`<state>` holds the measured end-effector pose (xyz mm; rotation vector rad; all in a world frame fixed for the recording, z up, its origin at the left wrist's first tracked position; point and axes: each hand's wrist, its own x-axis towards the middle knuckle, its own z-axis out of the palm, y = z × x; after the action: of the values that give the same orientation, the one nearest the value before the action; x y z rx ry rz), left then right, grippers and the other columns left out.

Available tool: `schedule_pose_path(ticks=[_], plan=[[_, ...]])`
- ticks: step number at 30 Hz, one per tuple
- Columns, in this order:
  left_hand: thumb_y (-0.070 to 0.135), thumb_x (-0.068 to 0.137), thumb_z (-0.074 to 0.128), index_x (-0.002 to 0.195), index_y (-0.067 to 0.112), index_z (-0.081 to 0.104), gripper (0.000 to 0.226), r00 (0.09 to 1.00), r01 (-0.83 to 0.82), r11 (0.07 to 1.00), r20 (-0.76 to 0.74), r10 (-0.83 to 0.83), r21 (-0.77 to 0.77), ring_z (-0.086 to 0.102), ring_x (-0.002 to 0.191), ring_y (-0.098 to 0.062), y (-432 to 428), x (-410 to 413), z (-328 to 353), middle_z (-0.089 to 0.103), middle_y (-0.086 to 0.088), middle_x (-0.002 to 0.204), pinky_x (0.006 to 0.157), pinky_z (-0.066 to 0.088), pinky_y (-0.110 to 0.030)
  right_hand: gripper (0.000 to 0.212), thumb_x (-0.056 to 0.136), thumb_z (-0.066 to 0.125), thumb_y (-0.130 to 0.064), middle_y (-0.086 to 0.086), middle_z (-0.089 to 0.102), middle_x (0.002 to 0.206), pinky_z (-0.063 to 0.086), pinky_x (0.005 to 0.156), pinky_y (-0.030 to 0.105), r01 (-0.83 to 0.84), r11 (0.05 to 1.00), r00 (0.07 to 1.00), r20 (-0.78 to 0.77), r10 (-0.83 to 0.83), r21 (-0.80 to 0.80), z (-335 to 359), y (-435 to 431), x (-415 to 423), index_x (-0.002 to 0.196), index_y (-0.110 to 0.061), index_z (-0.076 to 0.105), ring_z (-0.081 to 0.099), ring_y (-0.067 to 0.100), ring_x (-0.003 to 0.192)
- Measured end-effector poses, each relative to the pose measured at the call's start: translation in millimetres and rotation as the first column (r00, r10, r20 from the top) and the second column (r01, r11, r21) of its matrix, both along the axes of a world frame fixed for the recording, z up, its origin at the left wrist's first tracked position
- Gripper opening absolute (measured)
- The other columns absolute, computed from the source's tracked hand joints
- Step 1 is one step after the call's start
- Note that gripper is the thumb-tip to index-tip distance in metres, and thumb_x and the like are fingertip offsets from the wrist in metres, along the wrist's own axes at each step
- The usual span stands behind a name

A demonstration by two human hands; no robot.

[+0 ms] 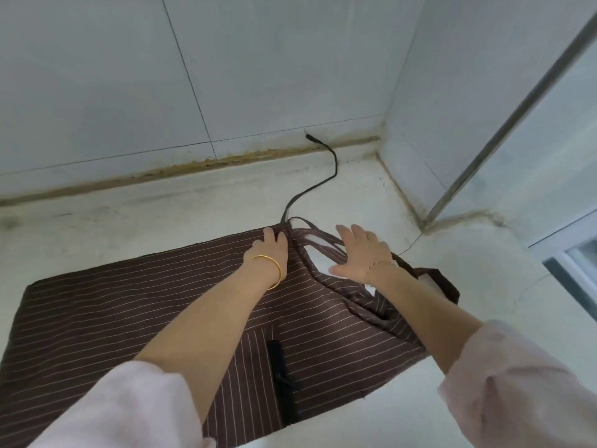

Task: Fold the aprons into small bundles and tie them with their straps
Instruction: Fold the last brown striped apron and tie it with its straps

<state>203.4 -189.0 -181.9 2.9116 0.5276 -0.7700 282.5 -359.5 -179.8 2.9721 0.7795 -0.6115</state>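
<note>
A brown apron [135, 312] with thin white stripes lies spread flat on a pale counter [403, 409]. My left hand [270, 245] rests on the apron's far edge, where a dark strap [318, 185] starts and snakes away toward the back wall. My right hand [360, 250] lies with fingers straight and spread over a bunch of thin straps at the apron's bib end. A wide dark neck loop [444, 284] sticks out to the right of my right wrist. Another dark strap [282, 379] lies on the cloth near the front.
The counter sits in a corner: a tiled wall [129, 76] runs along the back and another [436, 92] closes the right side. A metal-framed glass panel [517, 108] and a window frame [578, 260] stand at the right.
</note>
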Motion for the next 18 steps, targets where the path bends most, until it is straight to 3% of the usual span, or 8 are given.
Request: schedule_pose_path(ticks=[2,4,6,9,12,15,17,18], plan=[[0.013,0.084,0.064,0.152,0.018,-0.004,0.096,0.997,-0.038,0.999,-0.065,0.037,-0.009,0.028,0.135,-0.039,0,2,-6,-0.006,-0.017,0.156,0.101,0.042,-0.043,0.056,0.085,0.059,-0.032,0.008,0.049,0.123,0.043,0.087,0.037,-0.009,0.995,0.994,0.105,0.020,-0.100,-7,2,-3,0.132,-0.019,0.032,0.048,0.027,0.109],[0.018,0.083,0.067,0.151,0.020,-0.010,0.103,0.993,-0.054,0.999,-0.108,0.054,0.000,0.021,0.138,-0.040,1,4,-11,-0.013,-0.016,0.156,0.103,0.040,-0.044,0.031,0.090,0.048,-0.014,0.004,0.057,0.101,0.042,0.076,0.032,-0.001,0.992,0.996,0.093,0.013,-0.127,-4,2,5,0.121,-0.014,0.042,0.052,0.023,0.092],[0.020,0.080,0.071,0.151,0.021,-0.012,0.109,0.990,-0.056,0.998,-0.130,0.057,0.015,0.022,0.137,-0.040,2,5,-15,-0.014,-0.015,0.156,0.102,0.042,-0.043,0.029,0.091,0.042,-0.004,0.002,0.055,0.090,0.043,0.069,0.030,0.054,0.984,0.995,0.091,-0.039,-0.168,7,0,23,0.119,-0.013,0.047,0.053,0.021,0.081],[0.013,0.077,0.074,0.151,0.020,-0.011,0.113,0.992,-0.044,0.998,-0.117,0.050,0.056,0.025,0.136,-0.039,3,5,-20,-0.013,-0.016,0.156,0.098,0.046,-0.042,0.029,0.090,0.047,-0.006,0.009,0.052,0.105,0.041,0.070,0.035,0.173,0.981,0.938,0.318,-0.139,-0.082,30,-10,56,0.118,-0.011,0.049,0.054,0.026,0.092],[0.006,0.078,0.072,0.151,0.020,-0.012,0.111,0.995,-0.030,0.995,-0.097,0.039,0.092,0.025,0.136,-0.038,1,3,-20,-0.012,-0.017,0.156,0.098,0.047,-0.041,0.030,0.087,0.057,-0.013,0.012,0.049,0.112,0.037,0.069,0.034,0.276,0.960,0.873,0.405,-0.271,0.049,52,-27,77,0.116,-0.011,0.050,0.051,0.029,0.099],[0.006,0.079,0.070,0.151,0.019,-0.010,0.108,0.992,-0.038,0.994,-0.112,0.049,0.098,0.027,0.135,-0.038,-4,0,-12,-0.009,-0.017,0.156,0.099,0.045,-0.042,0.025,0.088,0.060,-0.030,0.011,0.053,0.103,0.036,0.063,0.031,0.391,0.915,0.879,0.254,-0.403,0.097,67,-43,86,0.100,-0.009,0.051,0.051,0.024,0.079],[0.006,0.080,0.068,0.151,0.013,0.002,0.097,0.996,-0.050,0.990,-0.064,0.059,0.129,0.033,0.131,-0.037,-14,1,0,0.004,-0.020,0.153,0.097,0.045,-0.042,0.022,0.092,0.054,-0.027,0.012,0.059,0.087,0.042,0.054,0.030,0.488,0.849,0.873,-0.088,-0.480,0.201,69,-52,86,0.092,-0.005,0.056,0.055,0.023,0.062],[0.007,0.081,0.066,0.147,0.009,0.014,0.084,0.999,-0.041,0.988,0.015,0.039,0.146,0.038,0.126,-0.034,-20,4,7,0.016,-0.020,0.148,0.095,0.046,-0.040,0.022,0.094,0.051,-0.023,0.012,0.059,0.081,0.045,0.047,0.027,0.569,0.778,0.817,-0.288,-0.500,0.267,68,-53,83,0.098,-0.003,0.058,0.058,0.022,0.052]])
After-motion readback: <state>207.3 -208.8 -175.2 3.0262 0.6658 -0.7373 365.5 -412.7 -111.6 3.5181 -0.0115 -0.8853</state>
